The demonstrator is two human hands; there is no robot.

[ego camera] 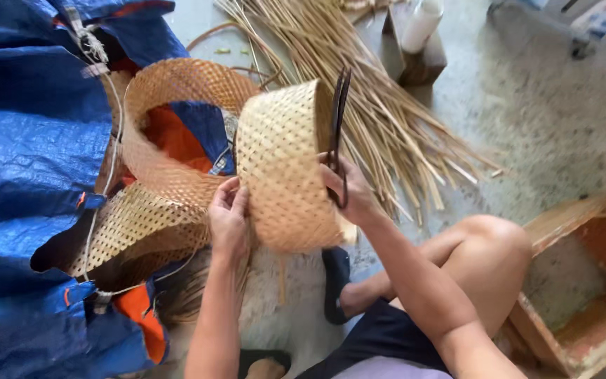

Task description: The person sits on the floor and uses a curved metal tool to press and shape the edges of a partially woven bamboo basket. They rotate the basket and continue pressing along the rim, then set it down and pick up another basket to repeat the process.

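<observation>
- Your left hand gripped the lower left rim of a pale woven basket, fingers curled closed over its edge.
- Your right hand pressed against the right side of the same basket, closed around the handles of dark scissors; the blades pointed up past the basket's rim, nearly together.
- The basket sat tilted on its side between your two hands, held above the floor, its woven outside toward the camera.
- Just left of it lay a darker woven basket, mouth open toward you, with orange and blue cloth inside.
- A flat woven panel lay below that second basket, touching it.
- A blue tarp covered the left side, folded around both of those woven pieces.
- A bundle of loose cane strips fanned across the floor behind the scissors.
- A wooden box stood on the floor to your right, beside your bent knee.
- Your foot wore a dark sandal beneath the held basket.
</observation>
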